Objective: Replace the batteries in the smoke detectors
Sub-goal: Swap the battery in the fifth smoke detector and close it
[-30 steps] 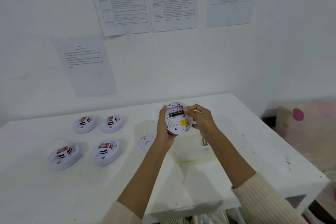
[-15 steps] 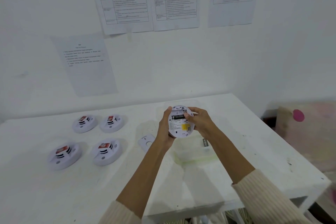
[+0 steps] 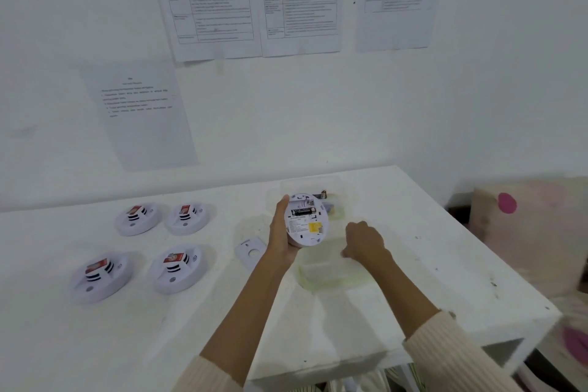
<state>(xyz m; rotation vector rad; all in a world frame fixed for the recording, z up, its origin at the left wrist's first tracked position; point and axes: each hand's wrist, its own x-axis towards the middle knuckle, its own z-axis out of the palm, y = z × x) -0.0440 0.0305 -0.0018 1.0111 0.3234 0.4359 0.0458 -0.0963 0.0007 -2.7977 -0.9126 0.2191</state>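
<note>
My left hand (image 3: 279, 234) grips a white round smoke detector (image 3: 308, 227) by its edge, underside facing me. A black battery (image 3: 302, 211) sits in its open compartment, above a yellow label. My right hand (image 3: 362, 240) is lower and to the right, apart from the detector, knuckles up and fingers curled down onto a clear shallow container (image 3: 324, 272). Its fingertips are hidden, so I cannot see whether it holds anything. A white cover plate (image 3: 251, 250) lies on the table just left of my left wrist.
Several other smoke detectors (image 3: 178, 267) with red tags sit in two rows on the left of the white table (image 3: 413, 264). A second clear container (image 3: 339, 200) with batteries stands behind the held detector. A cardboard box (image 3: 525, 232) stands beyond the table's right edge.
My right hand has left the detector's battery compartment and dropped to the clear container, covering the loose battery that lay there. My left hand still holds the detector.
</note>
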